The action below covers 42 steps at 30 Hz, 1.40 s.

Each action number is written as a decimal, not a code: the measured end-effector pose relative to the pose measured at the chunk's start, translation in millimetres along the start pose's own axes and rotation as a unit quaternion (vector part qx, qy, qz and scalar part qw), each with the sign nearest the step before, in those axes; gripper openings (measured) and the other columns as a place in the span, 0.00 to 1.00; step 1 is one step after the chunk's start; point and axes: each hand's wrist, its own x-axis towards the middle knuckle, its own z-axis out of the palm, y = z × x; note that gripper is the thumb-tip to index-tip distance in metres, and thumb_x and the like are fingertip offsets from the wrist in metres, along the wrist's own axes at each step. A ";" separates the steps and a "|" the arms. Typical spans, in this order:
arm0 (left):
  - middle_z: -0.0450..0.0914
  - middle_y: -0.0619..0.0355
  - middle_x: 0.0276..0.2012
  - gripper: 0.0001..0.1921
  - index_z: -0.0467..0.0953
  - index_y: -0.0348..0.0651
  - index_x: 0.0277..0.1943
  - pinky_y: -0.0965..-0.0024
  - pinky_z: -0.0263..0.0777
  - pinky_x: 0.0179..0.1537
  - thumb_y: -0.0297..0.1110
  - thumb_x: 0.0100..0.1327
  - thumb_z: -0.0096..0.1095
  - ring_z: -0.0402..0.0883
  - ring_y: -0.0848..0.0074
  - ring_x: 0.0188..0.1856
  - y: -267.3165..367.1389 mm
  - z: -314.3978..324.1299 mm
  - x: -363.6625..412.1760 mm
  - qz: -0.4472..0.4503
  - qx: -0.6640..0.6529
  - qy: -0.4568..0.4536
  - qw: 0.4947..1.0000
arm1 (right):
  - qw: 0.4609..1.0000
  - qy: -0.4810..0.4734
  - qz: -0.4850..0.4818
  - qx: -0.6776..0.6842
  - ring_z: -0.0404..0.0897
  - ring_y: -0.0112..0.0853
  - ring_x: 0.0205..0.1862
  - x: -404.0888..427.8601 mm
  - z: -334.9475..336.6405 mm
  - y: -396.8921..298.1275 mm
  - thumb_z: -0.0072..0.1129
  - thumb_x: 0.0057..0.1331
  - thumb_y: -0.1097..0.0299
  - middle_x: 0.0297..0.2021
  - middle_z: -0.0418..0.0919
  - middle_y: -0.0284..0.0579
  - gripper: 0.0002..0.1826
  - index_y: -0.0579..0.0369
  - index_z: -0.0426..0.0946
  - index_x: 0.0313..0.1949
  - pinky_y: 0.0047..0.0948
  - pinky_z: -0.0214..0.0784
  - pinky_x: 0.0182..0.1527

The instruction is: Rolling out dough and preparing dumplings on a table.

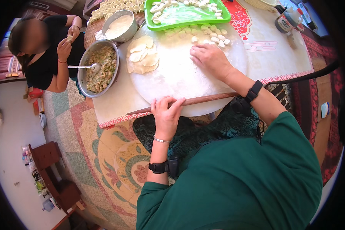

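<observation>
My left hand (166, 115) is on a dark wooden rolling pin (201, 100) that lies along the near edge of a round, floured board (172, 86). Over the board, my right hand (211, 59) reaches toward small dough pieces (221, 40); whether its fingers hold one is hidden. Flat round dough wrappers (143, 54) overlap in a pile at the board's left. Behind the loose pieces, a green plastic tray (189, 26) carries more dough pieces.
At the left are a metal bowl of chopped filling (102, 69) with a spoon and a pot of flour (119, 27). Shaped dumplings (118, 8) lie behind. A person (46, 54) sits left, holding dough. A sauce bottle (287, 20) stands at the back right.
</observation>
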 end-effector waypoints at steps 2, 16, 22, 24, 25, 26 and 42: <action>0.76 0.63 0.43 0.17 0.83 0.57 0.51 0.48 0.51 0.67 0.29 0.58 0.67 0.74 0.68 0.54 -0.9 1.3 0.2 0.003 -0.004 0.006 1.000 | 0.995 -0.003 0.070 0.067 0.79 0.39 0.51 4.5 -7.7 1.2 0.58 0.67 0.61 0.43 0.81 0.45 0.14 0.52 0.78 0.49 0.39 0.73 0.49; 0.76 0.63 0.43 0.17 0.83 0.57 0.51 0.48 0.51 0.66 0.29 0.58 0.66 0.73 0.68 0.54 -0.6 -1.2 1.0 0.005 -0.002 0.002 1.000 | 0.995 -0.063 -0.071 0.025 0.56 0.47 0.73 -8.0 7.8 1.3 0.50 0.71 0.59 0.69 0.59 0.60 0.31 0.69 0.61 0.66 0.40 0.50 0.73; 0.76 0.63 0.44 0.17 0.83 0.57 0.51 0.48 0.50 0.67 0.28 0.58 0.66 0.73 0.68 0.54 -0.3 1.0 0.9 0.006 0.001 -0.004 1.000 | 0.995 -0.091 0.017 0.022 0.51 0.50 0.75 0.1 13.7 -35.8 0.46 0.72 0.55 0.71 0.53 0.66 0.35 0.74 0.57 0.67 0.43 0.42 0.75; 0.76 0.63 0.44 0.18 0.83 0.57 0.51 0.48 0.50 0.67 0.28 0.58 0.66 0.73 0.68 0.54 -0.8 0.2 0.0 0.010 0.003 0.001 1.000 | 0.993 -0.112 0.024 0.022 0.50 0.50 0.75 -6.4 7.1 -47.9 0.46 0.72 0.55 0.71 0.52 0.66 0.36 0.75 0.56 0.67 0.43 0.41 0.76; 0.76 0.63 0.44 0.18 0.83 0.57 0.51 0.48 0.50 0.67 0.28 0.58 0.66 0.73 0.68 0.54 -2.1 0.2 -2.8 0.009 0.005 -0.001 1.000 | 0.990 -0.131 0.000 0.052 0.48 0.50 0.76 -15.3 3.9 -52.3 0.47 0.72 0.54 0.72 0.51 0.66 0.37 0.74 0.55 0.68 0.42 0.39 0.76; 0.76 0.63 0.44 0.18 0.83 0.56 0.51 0.48 0.51 0.67 0.28 0.58 0.66 0.73 0.68 0.55 -2.4 1.1 -2.6 0.010 0.007 -0.002 1.000 | 0.985 -0.149 -0.025 0.079 0.47 0.49 0.76 -23.2 0.1 -52.0 0.48 0.72 0.54 0.72 0.50 0.66 0.38 0.74 0.54 0.69 0.41 0.38 0.76; 0.76 0.61 0.45 0.19 0.82 0.54 0.52 0.47 0.53 0.66 0.28 0.56 0.67 0.74 0.67 0.55 -3.1 2.0 -1.7 0.021 0.015 0.003 1.000 | 0.990 -0.121 -0.025 0.061 0.48 0.47 0.76 7.3 18.2 -31.3 0.41 0.74 0.51 0.73 0.51 0.62 0.36 0.70 0.54 0.70 0.41 0.37 0.76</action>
